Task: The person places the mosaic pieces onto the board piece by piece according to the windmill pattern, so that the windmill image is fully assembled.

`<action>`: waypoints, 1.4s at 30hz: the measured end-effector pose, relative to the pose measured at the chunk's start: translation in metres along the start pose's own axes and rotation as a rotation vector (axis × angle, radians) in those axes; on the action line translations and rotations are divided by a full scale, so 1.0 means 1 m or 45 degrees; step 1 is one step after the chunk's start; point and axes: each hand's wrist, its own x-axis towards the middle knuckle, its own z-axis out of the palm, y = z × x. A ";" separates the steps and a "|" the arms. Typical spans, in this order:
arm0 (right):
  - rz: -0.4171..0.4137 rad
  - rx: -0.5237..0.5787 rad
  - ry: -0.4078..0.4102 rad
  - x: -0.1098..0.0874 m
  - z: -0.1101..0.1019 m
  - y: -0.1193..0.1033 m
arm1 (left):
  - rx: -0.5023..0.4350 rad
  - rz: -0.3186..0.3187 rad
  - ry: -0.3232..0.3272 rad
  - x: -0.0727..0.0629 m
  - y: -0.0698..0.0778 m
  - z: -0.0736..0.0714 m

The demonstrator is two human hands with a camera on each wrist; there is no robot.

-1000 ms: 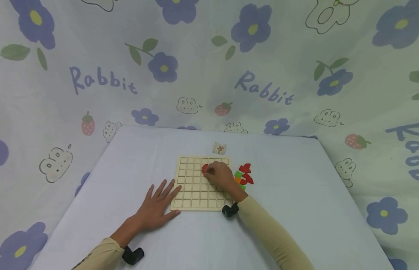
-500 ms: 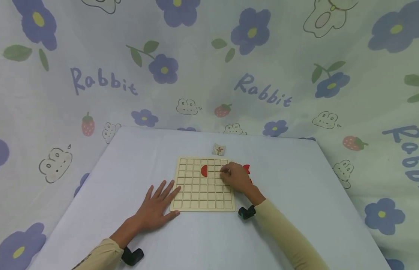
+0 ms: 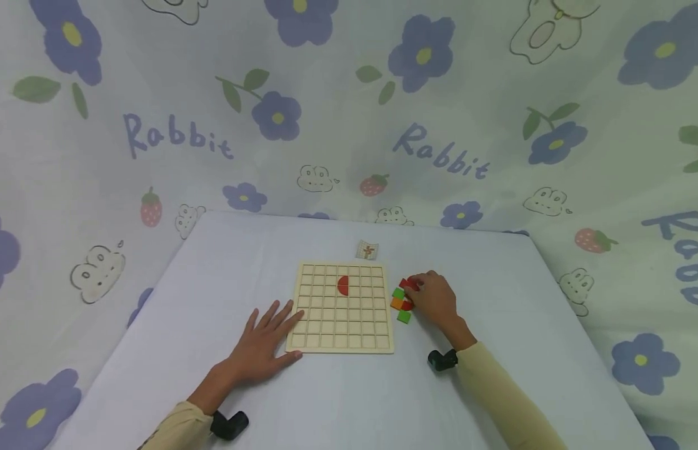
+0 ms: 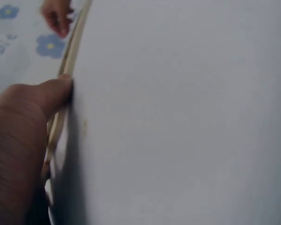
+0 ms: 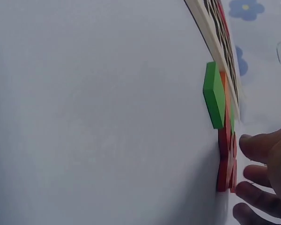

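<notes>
A pale wooden grid board (image 3: pixel 326 325) lies flat on the table. A red half-disc shape (image 3: pixel 343 285) sits in its upper middle, spanning two squares. My left hand (image 3: pixel 262 347) rests with spread fingers on the board's left edge; in the left wrist view, the thumb (image 4: pixel 56 93) touches its side. My right hand (image 3: pixel 438 303) hovers at the loose pieces to the right of the board. Its loosely bent fingers reach over red pieces (image 3: pixel 405 284), partly covering them. In the right wrist view, fingers and thumb (image 5: pixel 260 145) are apart, with nothing visibly gripped.
Beside the board's right edge lie green pieces (image 3: pixel 403 317), an orange square (image 3: pixel 396 304) and a red curved piece (image 3: pixel 407 305). A small pattern card (image 3: pixel 367 250) lies behind the board. White cloth (image 3: pixel 242 262) covers the table, with a printed curtain (image 3: pixel 337 125) behind.
My right hand has left the red shape on the board and moved right to the loose pieces. The whole red half-disc shape now shows. My left hand stays on the board's edge.
</notes>
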 end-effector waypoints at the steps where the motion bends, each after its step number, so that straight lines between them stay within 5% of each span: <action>1: 0.015 0.019 -0.011 -0.001 -0.001 0.001 | -0.027 -0.010 0.000 0.001 -0.001 0.000; 9: 0.111 0.153 -0.029 -0.003 -0.004 -0.001 | -0.282 -0.105 0.105 0.009 -0.003 -0.005; 18: 0.130 0.272 -0.084 0.010 -0.011 -0.008 | -0.358 -0.196 0.314 0.018 -0.006 0.006; 25: 0.188 0.272 -0.200 0.005 -0.022 -0.010 | -0.397 -0.206 0.302 0.017 -0.008 0.004; 42: 0.208 0.284 -0.196 0.009 -0.010 -0.010 | -0.404 -0.214 0.324 0.016 -0.010 0.007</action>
